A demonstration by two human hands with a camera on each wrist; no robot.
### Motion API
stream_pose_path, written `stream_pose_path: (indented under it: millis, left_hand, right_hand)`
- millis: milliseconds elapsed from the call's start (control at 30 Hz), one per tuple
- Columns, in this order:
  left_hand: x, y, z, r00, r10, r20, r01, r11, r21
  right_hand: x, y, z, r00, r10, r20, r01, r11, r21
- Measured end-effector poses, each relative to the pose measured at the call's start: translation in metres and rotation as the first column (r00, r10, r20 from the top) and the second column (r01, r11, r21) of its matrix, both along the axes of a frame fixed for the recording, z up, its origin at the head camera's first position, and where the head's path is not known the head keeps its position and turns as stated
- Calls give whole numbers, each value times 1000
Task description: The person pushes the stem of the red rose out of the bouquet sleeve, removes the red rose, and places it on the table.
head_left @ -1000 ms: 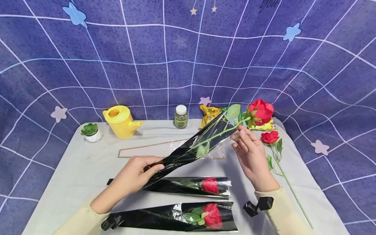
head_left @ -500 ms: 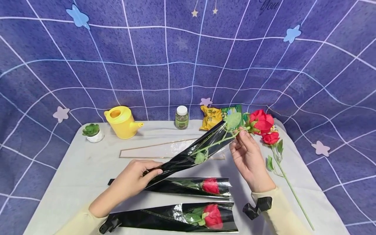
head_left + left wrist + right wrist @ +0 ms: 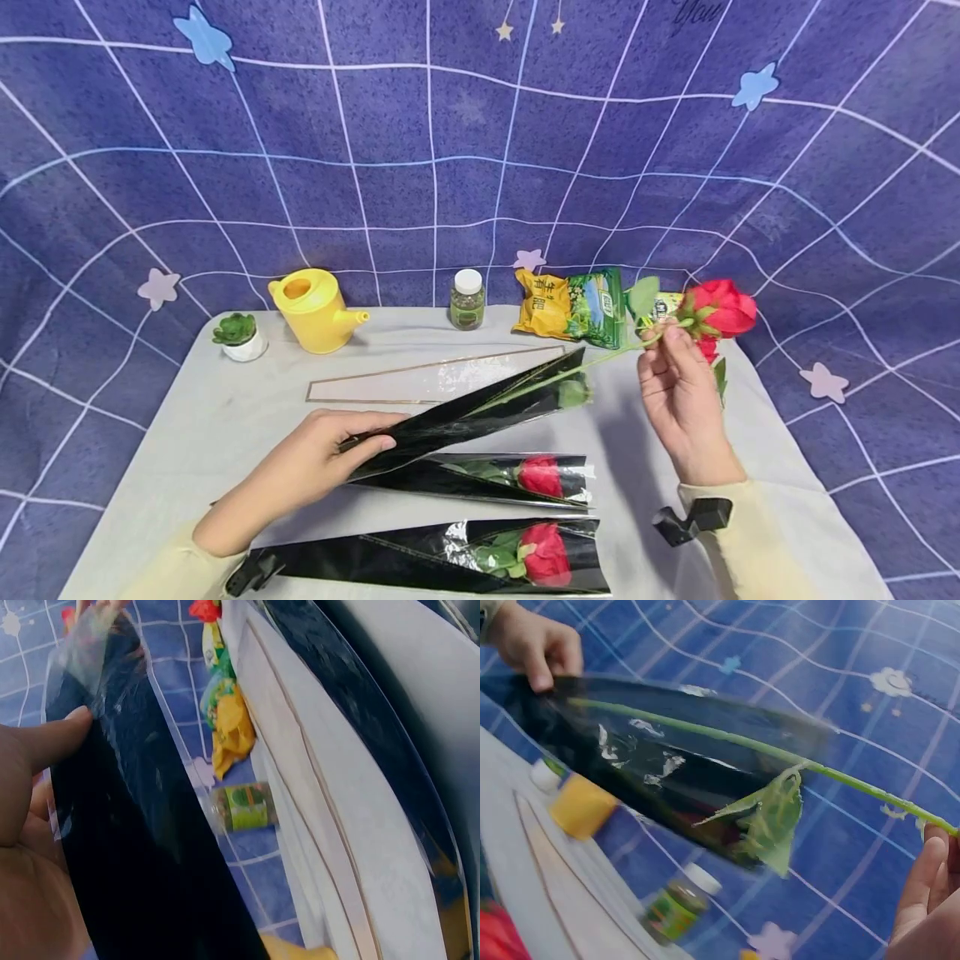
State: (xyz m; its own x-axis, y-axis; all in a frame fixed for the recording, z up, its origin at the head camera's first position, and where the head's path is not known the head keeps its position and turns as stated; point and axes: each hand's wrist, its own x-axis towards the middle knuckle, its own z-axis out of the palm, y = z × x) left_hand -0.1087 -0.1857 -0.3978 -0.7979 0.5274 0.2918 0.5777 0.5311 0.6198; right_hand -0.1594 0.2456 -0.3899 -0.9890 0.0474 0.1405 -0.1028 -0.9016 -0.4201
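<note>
My left hand (image 3: 330,442) grips the narrow end of a black, clear-fronted flower sleeve (image 3: 480,408), thumb on top. To the right, my right hand (image 3: 686,392) pinches the green stem of a red rose (image 3: 722,307) just below its bloom. The lower stem runs inside the sleeve, while the bloom and upper stem are outside it. In the right wrist view a green leaf (image 3: 776,817) hangs at the sleeve's mouth. Beneath lie two wrapped roses, the upper one (image 3: 540,475) partly covered by the held sleeve, the lower one (image 3: 546,554) nearer the front edge.
A flat pale sleeve (image 3: 420,379) lies behind. Along the back stand a potted succulent (image 3: 238,335), a yellow watering can (image 3: 311,312), a jar with a white lid (image 3: 468,300), a yellow packet (image 3: 542,304) and a green packet (image 3: 598,308). Another rose (image 3: 707,348) is mostly hidden behind the right hand.
My right hand has moved right with the rose, drawing more of its stem out of the sleeve. My left hand has shifted slightly left and the sleeve lies lower.
</note>
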Motion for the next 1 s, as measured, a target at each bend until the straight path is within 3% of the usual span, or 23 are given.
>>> stream_pose_path:
  millis: [400,600,700,800,867,900,933,1000]
  left_hand:
    - [3,-21,1,1000,16,8,-16,1000,-9]
    - [3,-24,3,1000,2,20,-2,1000,-15]
    - [3,-25,3,999,2,32,-1,1000,-25]
    - [3,-26,2,999,2,41,-1,1000,-29]
    - [3,-25,1,999,6,48,-4,1000,-26]
    - [3,-25,1,999,7,53,-6,1000,-23]
    - [3,-25,1,998,7,57,-6,1000,-19]
    - [3,-24,1,998,9,62,-8,1000,-14]
  right_hand:
    - [16,97,23,983,-143,-112,138,989,-50]
    - [26,137,35,981,-136,-136,132,991,-31]
    - [29,152,41,985,-97,-146,103,994,35]
    - [32,163,44,991,-1,-131,30,975,222]
    - [32,166,43,993,71,-96,-23,904,426]
    - [31,166,41,993,97,-60,-50,843,535]
    - [30,164,40,995,102,-19,-66,762,645]
    - [27,160,36,995,70,68,-95,554,827]
